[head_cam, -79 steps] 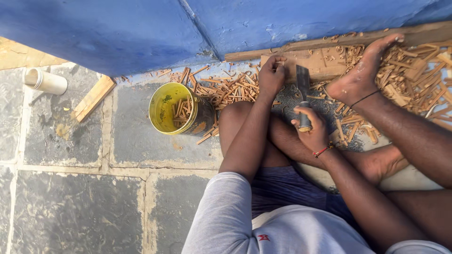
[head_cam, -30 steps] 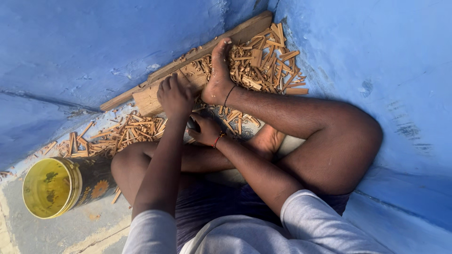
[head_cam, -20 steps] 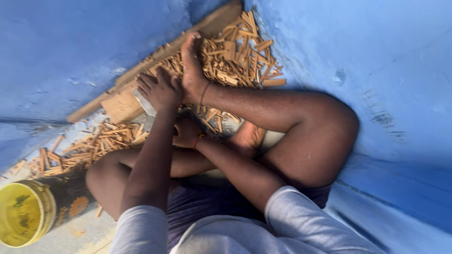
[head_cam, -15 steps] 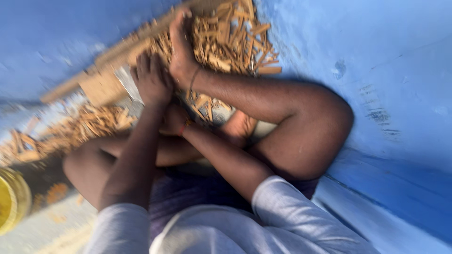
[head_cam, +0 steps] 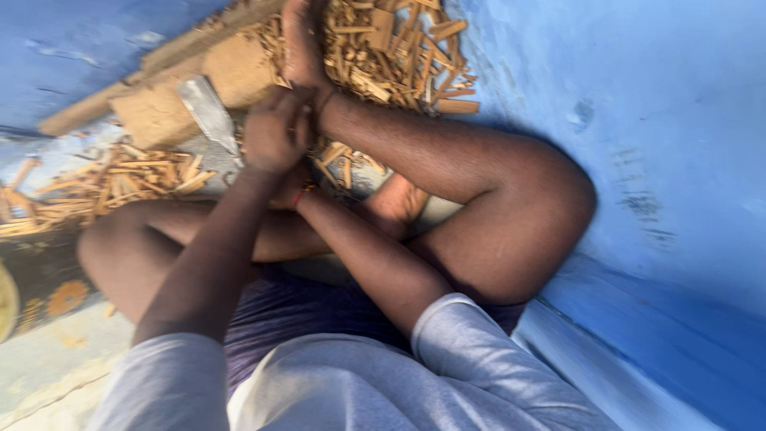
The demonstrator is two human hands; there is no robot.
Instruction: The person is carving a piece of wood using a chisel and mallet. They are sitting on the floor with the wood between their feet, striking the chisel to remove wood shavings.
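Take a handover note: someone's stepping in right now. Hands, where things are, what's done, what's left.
Left hand: closed on the handle of a flat metal blade, which lies against the wooden block.
Right hand: mostly hidden under the left forearm; grip unclear.
Foot rests by the block.
Done: split wood sticks heaped by the blue wall, more at left.
Left: unclear, the view is blurred.

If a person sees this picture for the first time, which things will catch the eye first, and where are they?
At upper centre, the left hand grips a broad metal blade that points up-left toward a pale wooden block. Above it a heap of cut wood sticks lies against the blue wall, with a bare foot resting on it. The right hand is mostly hidden beneath the left.
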